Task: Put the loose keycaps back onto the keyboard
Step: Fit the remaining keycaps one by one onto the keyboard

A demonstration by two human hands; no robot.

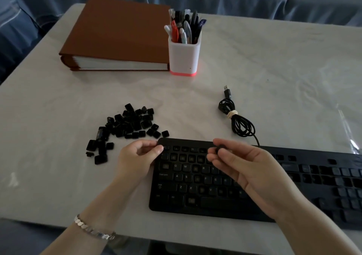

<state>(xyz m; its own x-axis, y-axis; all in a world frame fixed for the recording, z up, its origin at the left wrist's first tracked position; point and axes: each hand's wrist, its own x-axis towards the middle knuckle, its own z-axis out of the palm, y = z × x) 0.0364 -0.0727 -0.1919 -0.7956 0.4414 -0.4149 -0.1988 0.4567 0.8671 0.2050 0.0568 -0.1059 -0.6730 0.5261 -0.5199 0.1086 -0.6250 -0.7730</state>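
Right hand: the right hand (246, 168) hovers palm-up over the upper middle of the keyboard, thumb and fingertips pinched together on one small black keycap (221, 148).
Held keycap: it is lifted above the top key rows, not seated in any socket.
Left hand: the left hand (137, 154) sits at the keyboard's far-left corner with its fingers curled inward and its thumb tip against the corner edge; I cannot tell whether it grips the edge or only touches it.
Hands together or apart: they are apart, with the left block of keys between them.
Wrist: a silver bracelet (92, 229) circles the left wrist.
Keyboard: the black keyboard (195, 184) lies along the near edge of the desk and runs off to the right. Some letter keys such as Q, W, A, S, Z and X are seated, with bare sockets scattered among them.
Loose keycaps: the loose keycaps (129, 125) lie in a black heap on the desk just left of and beyond the keyboard's far-left corner, a few strays trailing toward the left hand.
Cable: the keyboard's cable (238, 122) is coiled and tied behind it, USB plug pointing away.
Desk: the pale desk (274, 68) carries everything.
Far side: a white pen holder (184, 56) full of pens stands touching a closed brown album (121, 31).
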